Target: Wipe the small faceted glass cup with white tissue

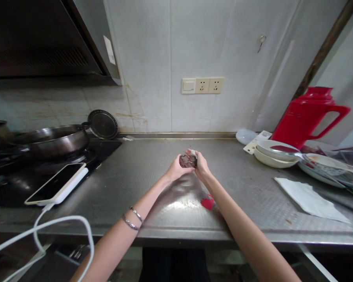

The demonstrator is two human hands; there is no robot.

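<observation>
Both hands meet above the middle of the steel counter (147,156), around a small roundish dark brown thing (188,161) with a mottled, shiny surface; its kind is not clear. My left hand (176,169) wraps its left and near side, with the thumb along the front. My right hand (201,164) closes on its right side. A small white bit (193,153) shows at the right fingers; I cannot tell what it is. Below the hands, beside my right forearm, a red scrap (207,202) lies on the counter.
At left, a steel pan (54,141) sits on the black stove, with a phone (57,184) and white cable in front. A round dark lid (102,124) leans on the wall. At right stand a red thermos (304,113), stacked bowls (275,158) and a white napkin (308,199).
</observation>
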